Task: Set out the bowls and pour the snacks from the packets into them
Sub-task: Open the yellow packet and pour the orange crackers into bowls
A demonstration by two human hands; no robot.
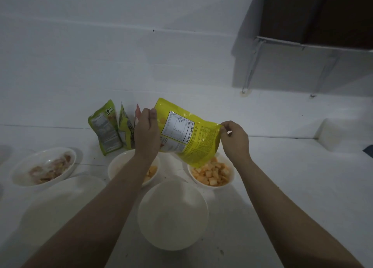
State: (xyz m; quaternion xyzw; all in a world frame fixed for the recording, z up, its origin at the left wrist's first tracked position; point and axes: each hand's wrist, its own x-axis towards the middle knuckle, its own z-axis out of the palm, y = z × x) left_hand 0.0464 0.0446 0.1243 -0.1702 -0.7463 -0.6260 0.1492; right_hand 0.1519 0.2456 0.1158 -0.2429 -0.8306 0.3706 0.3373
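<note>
A yellow snack packet is held tilted above the white table, its lower corner over a white bowl full of orange square crackers. My left hand grips the packet's left side. My right hand pinches its right edge. Under my left wrist, a second white bowl holds a few orange crackers. An empty white bowl sits nearest me. At the far left a white bowl holds pale brownish snacks.
Two green snack packets stand against the white wall behind the bowls. A flat white plate lies at the near left. A dark cabinet on metal brackets hangs at the upper right. A raised white ledge is at the right.
</note>
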